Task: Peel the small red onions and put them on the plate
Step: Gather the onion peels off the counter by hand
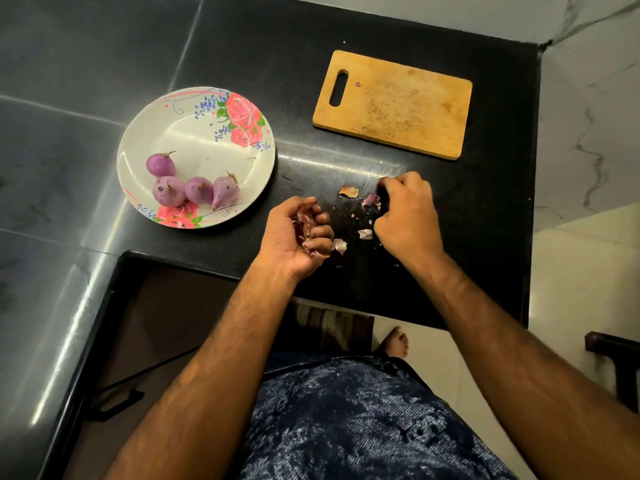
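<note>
1. Black polished stone forms the worktop (467,209). Its front edge passes under your forearms just behind both wrists, and its right edge drops to pale floor.
2. At the left, your flowered plate (194,140) lies flat. Its near rim is close to the corner where the worktop's front edge steps back.
3. Four peeled onions (198,189) sit in the near half of the plate. Three are bunched in a row and the fourth is just behind them on the left. The far half of the plate is bare.
4. Your left hand (294,237) lies palm inward just inside the front edge, its fingers curled round a bundle of onion skins (306,225).
5. Your right hand (408,216) is knuckles up with its fingers bent down onto the worktop. You cannot tell from this view whether they grip anything.
6. Loose scraps of skin (348,191) lie scattered between your two hands, some touching the right fingers.
7. Farther back on the right lies the wooden cutting board (394,105), well apart from both hands. Its right end is near the worktop's right edge, and one purple fleck (357,84) sits by the handle slot.
8. Bare stone separates the plate from your left hand. A wider bare strip runs between the board and your hands.
</note>
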